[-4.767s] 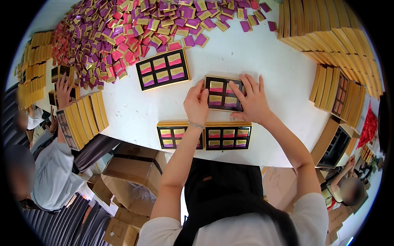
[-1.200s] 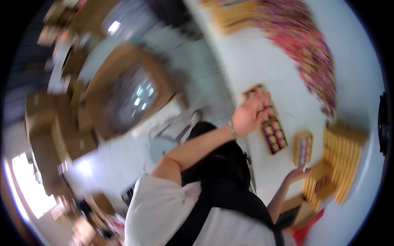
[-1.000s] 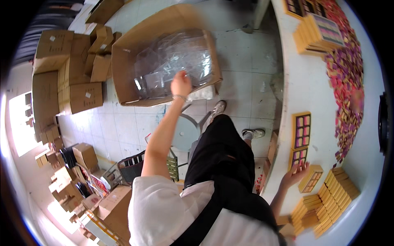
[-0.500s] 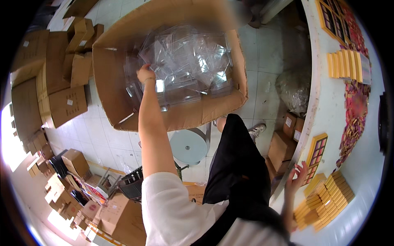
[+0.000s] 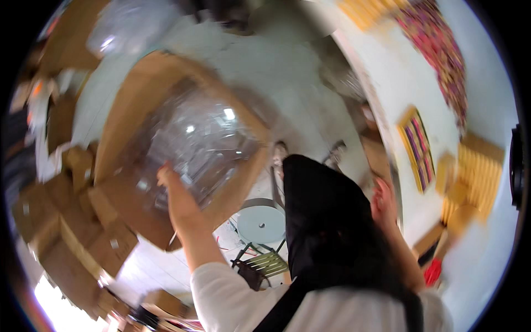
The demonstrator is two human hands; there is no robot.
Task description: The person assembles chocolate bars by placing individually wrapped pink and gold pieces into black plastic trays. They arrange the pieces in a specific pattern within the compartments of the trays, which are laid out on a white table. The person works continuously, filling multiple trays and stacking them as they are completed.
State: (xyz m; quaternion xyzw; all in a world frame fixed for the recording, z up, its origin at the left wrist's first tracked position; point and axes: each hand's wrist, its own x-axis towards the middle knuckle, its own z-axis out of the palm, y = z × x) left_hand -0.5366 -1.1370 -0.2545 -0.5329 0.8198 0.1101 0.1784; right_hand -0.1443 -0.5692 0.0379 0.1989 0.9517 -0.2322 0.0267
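Observation:
My left hand (image 5: 167, 176) reaches down into a large open cardboard box (image 5: 130, 191), over its left part. Inside lies a jumble of clear plastic boxes (image 5: 207, 141); motion blur smears them and my fingers, so I cannot make out whether anything is held. At the edge of the white table (image 5: 381, 88), my right hand (image 5: 383, 203) hovers with its fingers loosely bent and nothing visible in it. A tray of small coloured pieces in a yellow frame (image 5: 417, 149) lies on the table nearest that hand.
Stacked yellow boxes (image 5: 470, 177) and a strip of red and purple wrapped pieces (image 5: 437, 52) lie on the table. A round stool (image 5: 261, 224) stands near my legs. Cardboard cartons (image 5: 72, 221) crowd the left side. Another person's dark shoes (image 5: 238, 25) show at the top.
My view has swung round, and the large box now appears tilted and further left. My left hand is still inside it. My right hand appears higher, beside the table edge.

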